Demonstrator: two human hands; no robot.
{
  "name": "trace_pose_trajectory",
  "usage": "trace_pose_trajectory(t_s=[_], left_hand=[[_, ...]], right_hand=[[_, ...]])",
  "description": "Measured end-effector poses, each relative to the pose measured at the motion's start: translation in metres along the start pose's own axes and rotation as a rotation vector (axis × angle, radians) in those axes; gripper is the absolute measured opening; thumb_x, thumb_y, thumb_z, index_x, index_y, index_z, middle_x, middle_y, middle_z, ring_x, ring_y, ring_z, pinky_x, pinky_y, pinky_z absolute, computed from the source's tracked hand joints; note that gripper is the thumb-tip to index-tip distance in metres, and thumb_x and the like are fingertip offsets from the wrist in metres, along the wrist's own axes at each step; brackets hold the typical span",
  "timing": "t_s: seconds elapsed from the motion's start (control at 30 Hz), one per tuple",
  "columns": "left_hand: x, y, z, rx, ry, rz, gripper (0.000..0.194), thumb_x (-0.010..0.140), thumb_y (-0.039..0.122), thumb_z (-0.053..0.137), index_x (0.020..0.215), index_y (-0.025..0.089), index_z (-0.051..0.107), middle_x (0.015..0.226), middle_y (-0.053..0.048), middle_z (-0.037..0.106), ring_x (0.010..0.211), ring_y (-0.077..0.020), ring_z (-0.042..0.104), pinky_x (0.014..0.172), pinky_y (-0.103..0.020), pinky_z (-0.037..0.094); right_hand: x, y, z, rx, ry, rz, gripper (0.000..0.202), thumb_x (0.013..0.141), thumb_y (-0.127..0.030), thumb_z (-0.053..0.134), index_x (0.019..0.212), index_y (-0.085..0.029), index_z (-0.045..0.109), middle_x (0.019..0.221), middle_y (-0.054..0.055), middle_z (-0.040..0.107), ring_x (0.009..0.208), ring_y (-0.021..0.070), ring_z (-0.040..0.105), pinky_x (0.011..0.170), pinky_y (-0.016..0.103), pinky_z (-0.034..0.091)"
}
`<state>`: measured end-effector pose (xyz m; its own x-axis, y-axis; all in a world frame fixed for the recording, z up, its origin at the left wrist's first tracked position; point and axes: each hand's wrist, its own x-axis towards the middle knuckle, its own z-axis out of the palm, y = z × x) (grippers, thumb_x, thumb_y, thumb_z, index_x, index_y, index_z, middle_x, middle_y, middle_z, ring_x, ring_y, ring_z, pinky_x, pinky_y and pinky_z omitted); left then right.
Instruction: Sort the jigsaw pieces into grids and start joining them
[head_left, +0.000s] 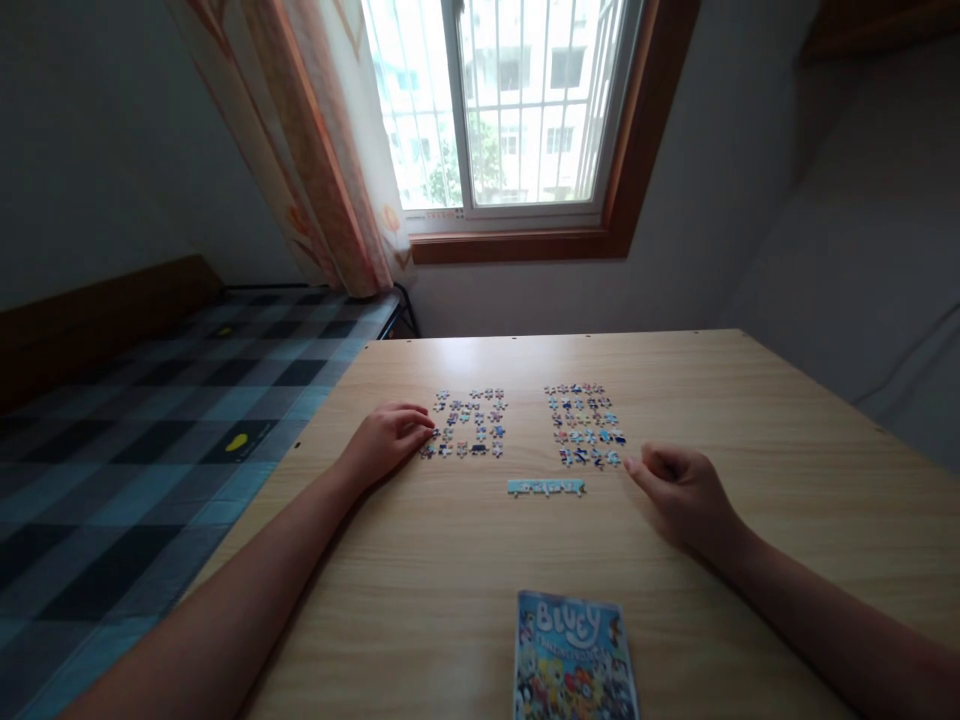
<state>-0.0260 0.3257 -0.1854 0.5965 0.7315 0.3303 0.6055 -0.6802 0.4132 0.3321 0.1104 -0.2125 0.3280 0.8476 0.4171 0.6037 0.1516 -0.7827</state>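
My left hand [388, 440] rests on the table with its fingers stretched forward. Its fingertips touch or nearly touch the left edge of a group of loose jigsaw pieces [478, 449]. A second group of loose jigsaw pieces [590, 437] lies in rows to the right. Just beside that group's lower right corner, my right hand [686, 495] is curled into a loose fist, thumb towards the pieces. Whatever its fingers may hold is hidden. Between the hands, nearer to me, lies a joined light-blue strip of jigsaw pieces [546, 487].
A Bluey puzzle box [574, 660] lies at the near edge of view on the wooden table [450, 560]. A bed with a checked cover [150, 440] adjoins on the left. Behind the table are a barred window [525, 110] and a curtain [300, 130].
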Motion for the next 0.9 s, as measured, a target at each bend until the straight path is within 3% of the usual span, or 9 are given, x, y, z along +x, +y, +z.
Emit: trace_pose_trajectory(t_s=[0.37,0.9], left_hand=[[-0.0015,0.0001,0.0001,-0.004,0.015,-0.003,0.031,0.089,0.045,0.056,0.087,0.021,0.076,0.103,-0.006,0.074,0.098,-0.0231,0.065,0.092,-0.038,0.049],[-0.0027,0.0049,-0.0024,-0.019,0.013,-0.021,0.021,0.083,0.039,0.062,0.083,0.024,0.077,0.101,-0.005,0.074,0.094,-0.022,0.066,0.09,-0.037,0.05]], right_hand=[[-0.0021,0.0006,0.0008,-0.036,-0.024,0.011,0.045,0.083,-0.034,0.056,0.058,-0.021,0.021,0.057,-0.005,0.019,0.052,0.0079,0.023,0.048,0.022,0.022],[-0.0028,-0.0012,-0.0016,-0.061,-0.058,0.033,0.046,0.083,-0.038,0.055,0.058,-0.021,0.02,0.057,-0.004,0.019,0.051,0.0081,0.024,0.047,0.022,0.023]])
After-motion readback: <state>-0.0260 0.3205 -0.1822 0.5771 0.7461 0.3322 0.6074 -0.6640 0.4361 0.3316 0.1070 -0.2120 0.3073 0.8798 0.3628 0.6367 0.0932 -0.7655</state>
